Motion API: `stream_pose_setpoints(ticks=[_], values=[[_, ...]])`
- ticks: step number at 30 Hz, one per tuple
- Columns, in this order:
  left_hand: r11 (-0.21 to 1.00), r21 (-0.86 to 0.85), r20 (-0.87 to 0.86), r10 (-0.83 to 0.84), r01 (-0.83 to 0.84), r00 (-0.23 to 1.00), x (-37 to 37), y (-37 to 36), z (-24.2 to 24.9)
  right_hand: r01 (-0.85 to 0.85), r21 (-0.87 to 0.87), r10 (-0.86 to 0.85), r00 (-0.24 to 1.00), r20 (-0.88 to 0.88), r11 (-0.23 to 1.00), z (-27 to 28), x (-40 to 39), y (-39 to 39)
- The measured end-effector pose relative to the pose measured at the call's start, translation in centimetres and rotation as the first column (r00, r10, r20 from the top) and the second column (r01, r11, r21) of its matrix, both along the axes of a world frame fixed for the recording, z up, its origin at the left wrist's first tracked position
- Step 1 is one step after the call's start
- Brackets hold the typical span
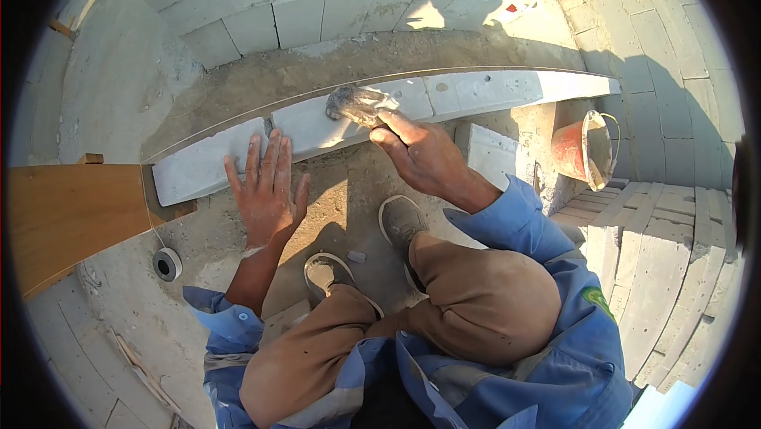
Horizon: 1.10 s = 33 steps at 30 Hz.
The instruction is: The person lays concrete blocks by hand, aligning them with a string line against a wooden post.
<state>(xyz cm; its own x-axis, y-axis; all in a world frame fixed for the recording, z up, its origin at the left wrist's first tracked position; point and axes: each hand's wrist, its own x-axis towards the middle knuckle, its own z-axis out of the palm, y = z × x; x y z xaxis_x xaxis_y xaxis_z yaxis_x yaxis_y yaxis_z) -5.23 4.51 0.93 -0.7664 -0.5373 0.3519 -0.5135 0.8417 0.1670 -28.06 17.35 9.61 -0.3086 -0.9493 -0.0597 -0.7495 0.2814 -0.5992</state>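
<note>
A row of pale blocks (309, 126) lies along the floor, with a thin string (261, 109) stretched along its far side. My left hand (265, 191) is spread, its fingertips resting on the near edge of the row beside a joint between two blocks. My right hand (424, 151) is closed round the handle of a mortar-crusted tool (349, 104). The tool's dark head is over the block to the right of that joint; its exact shape is hard to make out.
A red bucket (569, 150) lies tilted at the right, near stacked blocks (650, 262). A wooden board (79, 219) is at the left, with a round spool (166, 264) beside it. A block wall (349, 13) stands beyond the row.
</note>
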Motion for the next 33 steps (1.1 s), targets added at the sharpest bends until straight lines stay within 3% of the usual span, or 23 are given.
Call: stream_pose_setpoints(ticks=[3, 5, 6, 9, 11, 15, 17, 18, 20, 22, 24, 26, 28, 29, 32, 33], values=[[0.999, 0.049, 0.023, -0.005, 0.004, 1.0, 0.4, 0.1, 0.0, 0.07, -0.097, -0.064, 0.996, 0.063, 0.993, 0.1, 0.5, 0.4], [1.0, 0.029, 0.008, -0.011, 0.01, 1.0, 0.3, 0.0, -0.2, 0.037, 0.181, -0.036, 0.999, -0.01, 0.983, 1.6, 0.4, 0.2], [1.0, 0.026, -0.001, -0.015, 0.015, 1.0, 0.3, -0.2, -0.3, 0.043, 0.178, -0.04, 0.999, -0.02, 0.983, 1.4, 0.2, 0.4], [1.0, 0.0, -0.032, -0.026, 0.026, 0.999, 0.4, -0.3, -0.7, 0.006, 0.088, -0.005, 1.0, -0.009, 0.996, 0.8, 0.0, 0.8], [0.999, 0.0, -0.03, -0.036, 0.036, 0.999, 0.4, -0.3, 0.0, 0.049, -0.087, -0.041, 0.994, 0.102, 0.995, 2.6, 0.7, 0.8], [0.998, 0.042, -0.045, -0.039, 0.041, 0.998, 0.6, -0.4, -0.1, 0.017, -0.173, 0.016, 0.982, 0.187, 0.985, 2.7, 0.9, 0.5], [0.999, 0.045, -0.045, -0.026, 0.028, 0.999, 0.5, -0.6, -0.4, 0.012, 0.195, -0.013, 1.0, 0.003, 0.981, 0.6, 0.2, 0.4], [0.997, 0.059, -0.047, -0.036, 0.039, 0.998, 0.7, -0.5, -0.6, -0.016, 0.191, 0.014, 1.0, 0.015, 0.981, 0.7, 0.1, 0.6], [0.996, 0.08, -0.065, -0.038, 0.043, 0.997, 0.8, -0.5, -0.8, 0.022, 0.033, -0.025, 0.994, 0.104, 0.999, 0.7, 0.3, 0.5], [0.993, 0.105, -0.09, -0.039, 0.048, 0.995, 1.0, -0.4, -0.9, -0.069, -0.115, 0.089, 0.979, 0.183, 0.991, 0.4, 0.3, 0.3], [0.993, 0.116, -0.047, -0.006, 0.012, 0.999, 1.1, -0.3, -0.7, -0.077, 0.019, 0.066, 0.938, 0.342, 0.997, 0.6, 1.0, 0.6], [0.991, 0.132, -0.04, 0.004, 0.001, 0.999, 1.0, -0.1, -0.9, -0.268, 0.173, 0.171, 0.884, 0.435, 0.948, -1.0, 0.5, 1.3], [0.994, 0.106, -0.087, -0.023, 0.032, 0.996, 1.0, -0.1, -1.6, -0.367, 0.325, 0.21, 0.879, 0.429, 0.872, -3.5, 0.7, 2.6], [0.992, 0.119, -0.089, -0.027, 0.037, 0.996, 1.0, -0.1, -1.8, -0.392, 0.318, 0.236, 0.87, 0.432, 0.863, -5.2, 0.7, 3.5], [0.993, 0.116, -0.076, -0.018, 0.027, 0.997, 0.9, 0.1, -1.5, -0.424, 0.434, 0.202, 0.859, 0.47, 0.795, -11.4, 0.2, 6.8], [0.994, 0.106, -0.075, -0.003, 0.011, 0.997, 0.9, 0.1, -1.4, -0.365, 0.492, 0.11, 0.874, 0.473, 0.791, -13.9, -0.2, 8.3]])
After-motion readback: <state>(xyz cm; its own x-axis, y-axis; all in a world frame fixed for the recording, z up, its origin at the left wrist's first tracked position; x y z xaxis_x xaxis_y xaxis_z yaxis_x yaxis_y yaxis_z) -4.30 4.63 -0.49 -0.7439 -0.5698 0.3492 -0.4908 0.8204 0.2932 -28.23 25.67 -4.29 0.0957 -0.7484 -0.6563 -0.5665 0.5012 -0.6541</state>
